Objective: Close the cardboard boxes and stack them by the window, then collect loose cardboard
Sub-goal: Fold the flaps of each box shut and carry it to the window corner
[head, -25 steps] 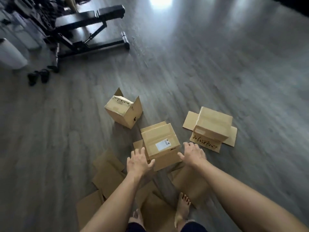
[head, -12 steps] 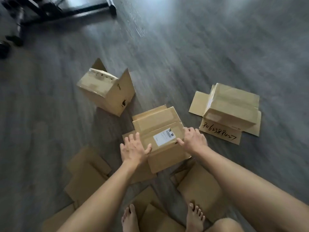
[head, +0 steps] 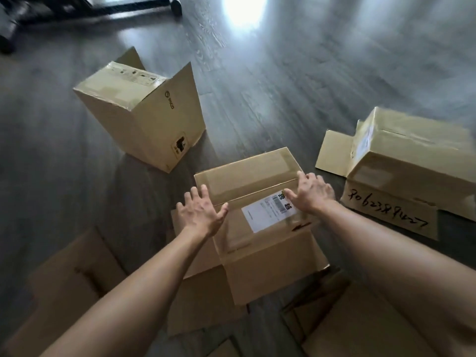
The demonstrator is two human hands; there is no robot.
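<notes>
A cardboard box with a white shipping label (head: 253, 191) sits on the floor right in front of me, its top flaps folded flat. My left hand (head: 201, 215) is spread at the box's left top edge, fingers straight. My right hand (head: 310, 193) lies on the right top edge, fingers extended over the flap seam. A taller box (head: 144, 112) stands at the back left with two flaps raised. A third box (head: 409, 155) lies at the right, its flaps splayed on the floor, one with handwritten numbers.
Loose flat cardboard pieces (head: 74, 274) lie on the grey wood floor near my legs, left and right (head: 360, 325). A black bench frame (head: 90, 6) stands at the far left. Bright light reflects off the floor at the top centre.
I have leaned closer to the labelled box. Both hands moved forward from its near corners up onto its top edges. The boxes themselves stayed in place.
</notes>
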